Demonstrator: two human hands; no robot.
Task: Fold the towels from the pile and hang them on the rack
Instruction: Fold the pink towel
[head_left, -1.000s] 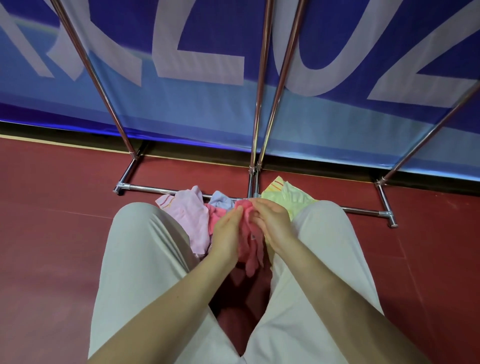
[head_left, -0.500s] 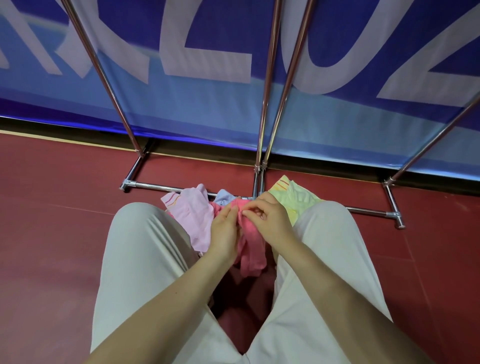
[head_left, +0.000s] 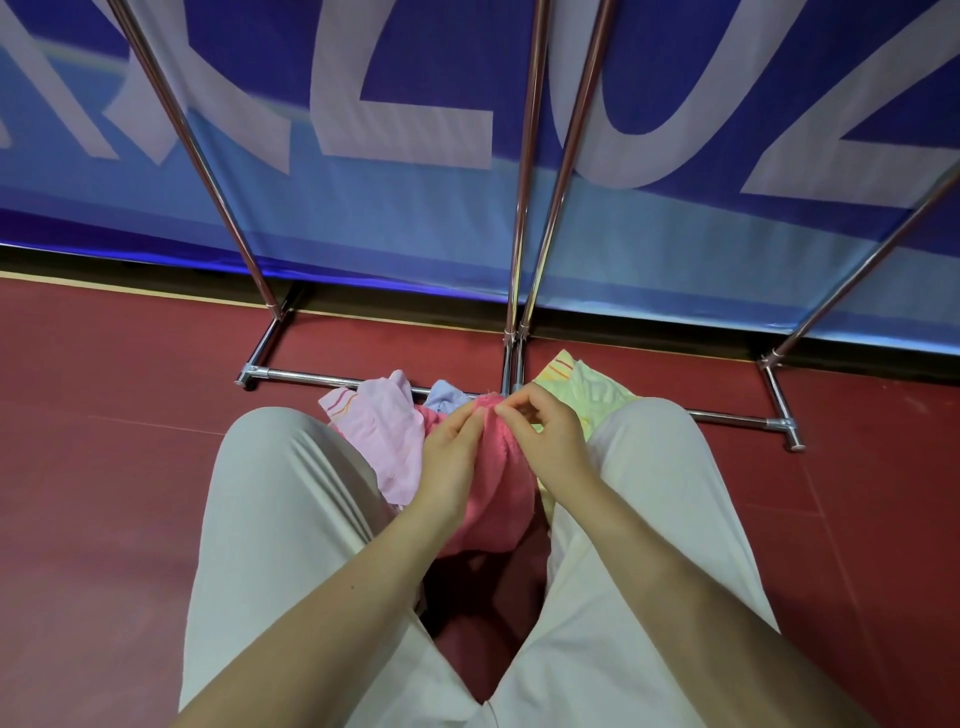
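Both hands, left hand (head_left: 451, 453) and right hand (head_left: 546, 436), pinch the pink towel's (head_left: 498, 499) bunched top edge; that shallow fingertip hold might let it slip onto the floor (head_left: 104, 467).

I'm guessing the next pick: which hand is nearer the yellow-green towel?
Right. The right hand pinches the coral towel directly beside the yellow-green towel; the left hand sits farther off, across the coral towel.

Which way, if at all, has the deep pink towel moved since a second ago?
Yes. The deep pink towel, pinched by both hands, has risen slightly toward the rack's base bar, and now hangs wider between the knees.
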